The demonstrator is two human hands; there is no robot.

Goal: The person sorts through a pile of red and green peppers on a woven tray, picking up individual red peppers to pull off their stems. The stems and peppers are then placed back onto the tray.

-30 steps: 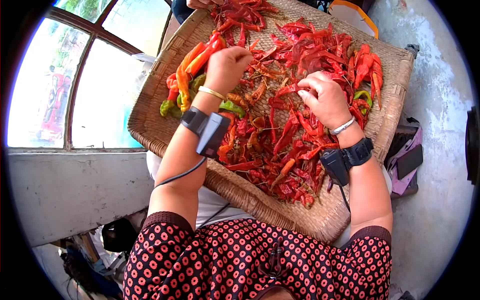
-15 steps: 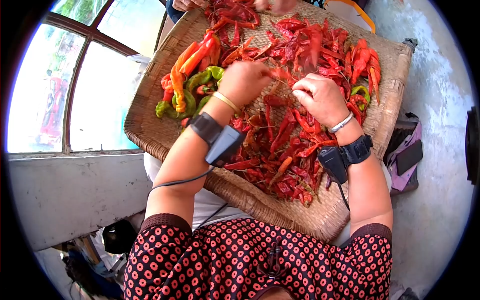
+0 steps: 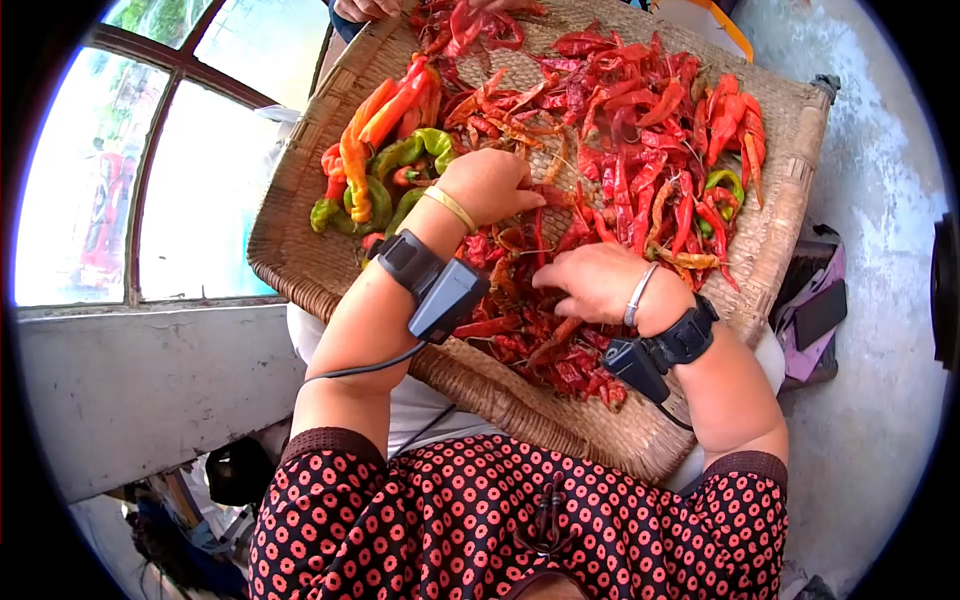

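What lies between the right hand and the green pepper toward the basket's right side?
The head view shows wrinkled red peppers between the right hand and the green pepper, with an orange one among them.

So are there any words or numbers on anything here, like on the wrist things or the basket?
No words or numbers can be read anywhere.
The left wrist device and right wrist device: no readable marks.
The basket: none.
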